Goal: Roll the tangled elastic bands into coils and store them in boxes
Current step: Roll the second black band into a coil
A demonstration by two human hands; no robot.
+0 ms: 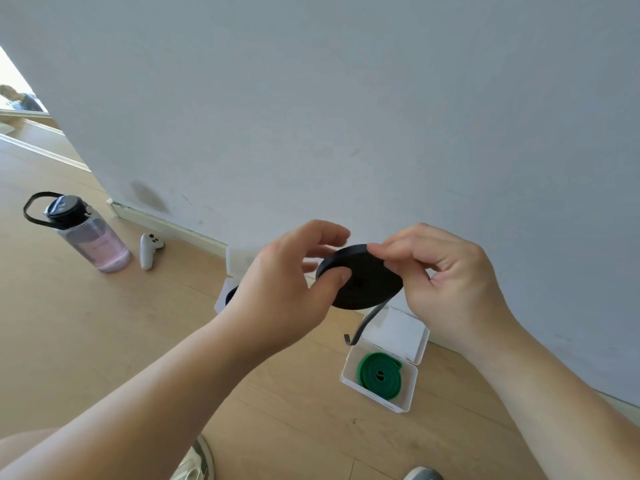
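No text, brand, number or sign can be read anywhere in view. Faint pale marking on the side of the water bottle (94, 242), too blurred to make out.
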